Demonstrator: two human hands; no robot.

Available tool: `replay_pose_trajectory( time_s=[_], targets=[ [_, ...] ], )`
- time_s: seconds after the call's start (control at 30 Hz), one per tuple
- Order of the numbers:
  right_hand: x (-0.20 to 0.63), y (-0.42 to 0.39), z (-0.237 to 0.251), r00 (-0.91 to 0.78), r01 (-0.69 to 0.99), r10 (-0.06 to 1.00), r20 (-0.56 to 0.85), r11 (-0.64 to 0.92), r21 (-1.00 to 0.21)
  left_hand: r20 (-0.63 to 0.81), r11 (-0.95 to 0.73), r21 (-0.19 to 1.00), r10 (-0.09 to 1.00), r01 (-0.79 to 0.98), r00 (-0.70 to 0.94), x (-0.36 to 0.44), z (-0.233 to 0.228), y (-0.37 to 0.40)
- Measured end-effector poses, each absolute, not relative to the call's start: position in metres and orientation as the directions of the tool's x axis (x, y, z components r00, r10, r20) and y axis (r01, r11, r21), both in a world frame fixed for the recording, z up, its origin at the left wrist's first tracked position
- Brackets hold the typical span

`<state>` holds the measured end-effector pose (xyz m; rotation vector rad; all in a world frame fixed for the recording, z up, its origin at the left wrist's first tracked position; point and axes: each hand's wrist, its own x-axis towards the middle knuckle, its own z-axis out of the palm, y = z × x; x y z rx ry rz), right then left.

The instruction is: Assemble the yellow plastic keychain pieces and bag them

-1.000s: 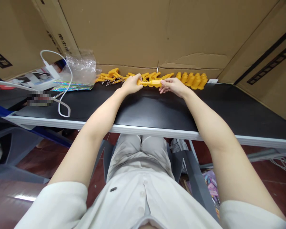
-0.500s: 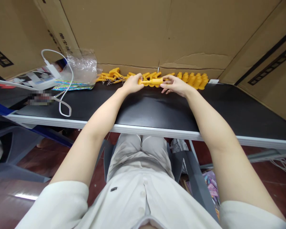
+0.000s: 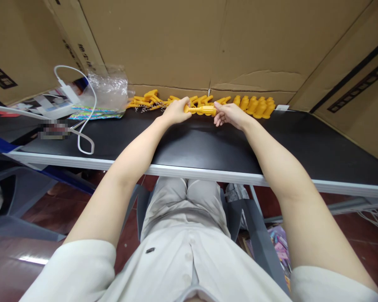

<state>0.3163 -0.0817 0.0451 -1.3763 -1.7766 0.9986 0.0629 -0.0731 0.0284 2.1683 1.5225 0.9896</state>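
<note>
A yellow plastic piece is held level between both hands above the far part of the black table. My left hand grips its left end. My right hand pinches its right end. Behind them, along the cardboard wall, lie loose yellow pieces with small chains on the left. On the right stands a tidy row of yellow pieces.
A crumpled clear plastic bag, a white cable and a white charger lie at the table's left. Cardboard boxes wall the back and right. Grey chair parts show under the table.
The yellow piece stays between both hands, lifting slightly, then settling back. My right hand's fingers have shifted a little on its right end.
</note>
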Motion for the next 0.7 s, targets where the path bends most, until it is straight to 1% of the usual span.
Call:
replay_pose_trajectory(
  time_s=[0.1, 0.23, 0.3, 0.53, 0.7],
  targets=[
    [0.315, -0.078, 0.043, -0.187, 0.443, 0.982, 0.014, 0.097, -0.891, 0.352, -0.380, 0.559, 0.913, 0.737, 0.204, 0.063, 0.028, -0.073],
    [0.312, -0.073, 0.043, -0.138, 0.397, 0.990, -0.034, 0.024, -0.918, 0.352, -0.373, 0.429, 0.908, 0.822, 0.228, 0.064, 0.030, -0.074],
    [0.312, -0.071, 0.042, -0.132, 0.370, 0.990, -0.046, 0.006, -0.929, 0.352, -0.367, 0.391, 0.907, 0.844, 0.231, 0.065, 0.031, -0.076],
    [0.313, -0.064, 0.035, -0.138, 0.283, 0.989, -0.046, -0.005, -0.959, 0.363, -0.361, 0.356, 0.903, 0.862, 0.229, 0.067, 0.030, -0.076],
    [0.312, -0.065, 0.037, -0.123, 0.295, 0.990, -0.075, -0.035, -0.955, 0.378, -0.394, 0.343, 0.889, 0.853, 0.259, 0.064, 0.028, -0.071]
  ],
)
